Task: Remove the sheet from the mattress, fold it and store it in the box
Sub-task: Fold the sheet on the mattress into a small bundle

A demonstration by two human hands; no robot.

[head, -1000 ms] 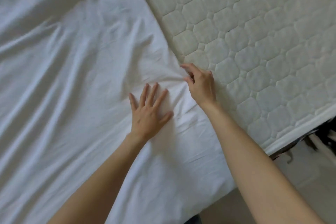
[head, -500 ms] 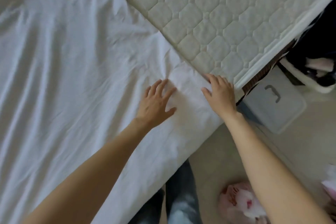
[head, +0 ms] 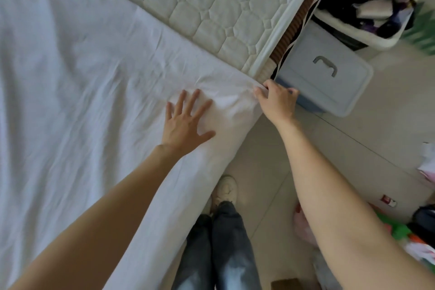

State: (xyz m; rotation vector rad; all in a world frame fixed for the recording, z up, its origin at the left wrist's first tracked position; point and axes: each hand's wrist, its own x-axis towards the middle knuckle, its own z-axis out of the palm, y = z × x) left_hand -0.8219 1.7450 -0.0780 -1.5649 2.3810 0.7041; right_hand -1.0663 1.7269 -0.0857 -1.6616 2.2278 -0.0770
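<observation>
A white sheet point(head: 77, 82) lies spread over the left and middle of the quilted mattress point(head: 211, 4), its diagonal edge running from top left down to the mattress's near edge. My left hand point(head: 186, 122) lies flat on the sheet with fingers spread, close to that edge. My right hand point(head: 276, 99) pinches the sheet's edge at the mattress's side, fingers curled round the cloth. A pale blue plastic box point(head: 327, 70) with a lid and a grey handle stands on the floor just right of my right hand.
A white basket point(head: 367, 21) of dark clothes stands behind the box. The tiled floor point(head: 353, 143) holds bags and colourful clutter point(head: 404, 231) at the right. My jeans and a white shoe point(head: 223, 190) are beside the bed.
My right hand slid along the sheet's edge to the mattress's side and now pinches the cloth there. My left hand followed, still flat. The view swung right, showing the box and floor.
</observation>
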